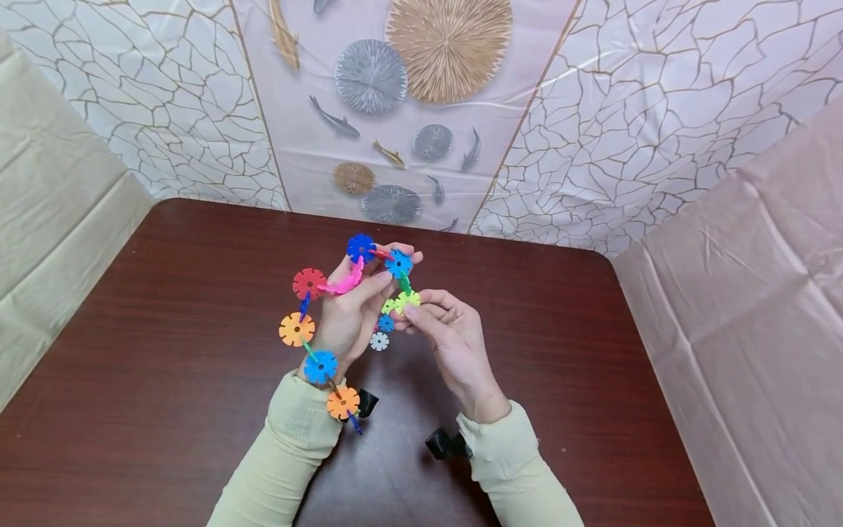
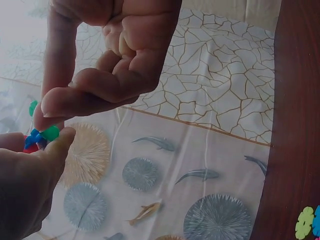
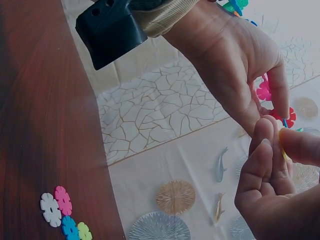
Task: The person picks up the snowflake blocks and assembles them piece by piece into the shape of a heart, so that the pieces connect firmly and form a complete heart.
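Note:
A chain of colourful notched plastic discs (image 1: 309,284) hangs over the back of my left hand (image 1: 349,311) and down to the sleeve. Between its thumb and fingers, this hand pinches the chain near a light blue disc (image 1: 398,264). A green disc (image 1: 405,283), seen edge-on, links that one to a yellow-green disc (image 1: 407,301). My right hand (image 1: 457,344) pinches the yellow-green disc between thumb and index finger. In the right wrist view the fingers hide most of it, leaving a yellow edge. An orange disc (image 1: 343,402) is near the chain's lower end.
Several loose discs lie on the dark wooden table (image 1: 178,351) below the hands, among them a white one (image 3: 50,209), a pink one (image 3: 63,200) and a blue one (image 3: 70,228). Black wrist cameras (image 1: 448,444) sit at both cuffs. Patterned sheets surround the table.

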`<state>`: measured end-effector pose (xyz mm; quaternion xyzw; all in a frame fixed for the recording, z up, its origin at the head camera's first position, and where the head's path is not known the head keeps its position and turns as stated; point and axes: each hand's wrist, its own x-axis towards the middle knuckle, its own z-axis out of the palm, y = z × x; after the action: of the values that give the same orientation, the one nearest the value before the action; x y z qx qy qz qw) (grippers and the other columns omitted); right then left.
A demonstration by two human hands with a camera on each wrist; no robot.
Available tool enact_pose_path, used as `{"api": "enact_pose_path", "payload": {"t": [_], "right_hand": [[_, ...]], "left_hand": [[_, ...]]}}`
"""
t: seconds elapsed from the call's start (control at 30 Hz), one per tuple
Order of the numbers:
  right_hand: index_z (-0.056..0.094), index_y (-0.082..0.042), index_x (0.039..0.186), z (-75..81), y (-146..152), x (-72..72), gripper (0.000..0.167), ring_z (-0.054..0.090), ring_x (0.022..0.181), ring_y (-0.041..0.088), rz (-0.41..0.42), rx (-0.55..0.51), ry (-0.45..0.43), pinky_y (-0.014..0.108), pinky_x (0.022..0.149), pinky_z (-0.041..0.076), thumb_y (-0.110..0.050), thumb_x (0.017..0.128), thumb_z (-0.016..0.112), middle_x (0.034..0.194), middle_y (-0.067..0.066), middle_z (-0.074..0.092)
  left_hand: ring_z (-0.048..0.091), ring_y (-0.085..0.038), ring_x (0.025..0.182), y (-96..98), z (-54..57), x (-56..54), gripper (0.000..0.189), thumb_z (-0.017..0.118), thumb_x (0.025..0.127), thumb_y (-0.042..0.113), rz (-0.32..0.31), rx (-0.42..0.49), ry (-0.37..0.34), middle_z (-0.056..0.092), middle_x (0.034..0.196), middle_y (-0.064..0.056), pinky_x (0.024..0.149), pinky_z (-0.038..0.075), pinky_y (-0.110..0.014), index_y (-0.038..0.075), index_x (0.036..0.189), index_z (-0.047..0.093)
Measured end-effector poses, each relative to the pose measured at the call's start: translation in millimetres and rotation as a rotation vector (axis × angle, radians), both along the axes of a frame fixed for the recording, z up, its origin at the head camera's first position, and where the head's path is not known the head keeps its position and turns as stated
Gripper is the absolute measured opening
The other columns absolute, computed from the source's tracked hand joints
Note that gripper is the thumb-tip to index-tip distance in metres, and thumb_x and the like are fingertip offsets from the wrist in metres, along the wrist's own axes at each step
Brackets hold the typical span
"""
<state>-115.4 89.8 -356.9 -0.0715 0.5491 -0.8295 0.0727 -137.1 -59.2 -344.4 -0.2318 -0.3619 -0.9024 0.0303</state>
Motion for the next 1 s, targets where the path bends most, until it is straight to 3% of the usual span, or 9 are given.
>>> {"api": "enact_pose_path", "payload": {"t": [1.0], "right_hand": [[0.061,0.004,0.101,5.4,5.8,1.2,0.017,0.072,0.073,0.023,0.026,0.036,-0.003,0.032,0.075,0.058,-0.003,0.088,0.069,0.083,0.014,0.073]], "left_hand": [[0.056,-0.039,0.119,3.7,1.8,4.8,0.030,0.040,0.095,-0.009,0.026,-0.017,0.025,0.058,0.124,-0.021,0.110,0.034,-0.046,0.003,0.118,0.056]]}}
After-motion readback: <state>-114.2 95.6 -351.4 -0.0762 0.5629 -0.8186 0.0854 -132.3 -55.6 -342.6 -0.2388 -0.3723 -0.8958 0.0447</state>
